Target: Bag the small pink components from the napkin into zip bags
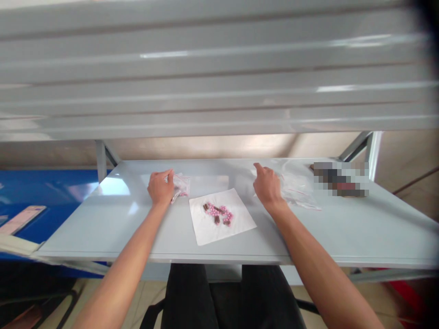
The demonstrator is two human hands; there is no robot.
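Observation:
My left hand (pixel 161 186) rests over the left part of the table, thumb and fingertips pinched together at the edge of a small clear zip bag (pixel 183 184). Some pink beads show low in that bag. On a white square sheet (pixel 219 235) between my hands lie pink beads (pixel 228 215) and several dark brown, short pieces (pixel 217 220). My right hand (pixel 267 185) is to the right of the sheet, index finger stretched out and the other fingers bent and partly hidden. Right beside it is a pile of clear plastic bags (pixel 298 194); nothing shows in its fingers.
The grey table (pixel 116 228) stands under a low ridged grey panel (pixel 219 91). At the far right is a blurred-out item (pixel 339 179). A blue surface (pixel 73 187) holding a pale flat object (pixel 23 218) lies to the left. Metal supports rise at both back corners.

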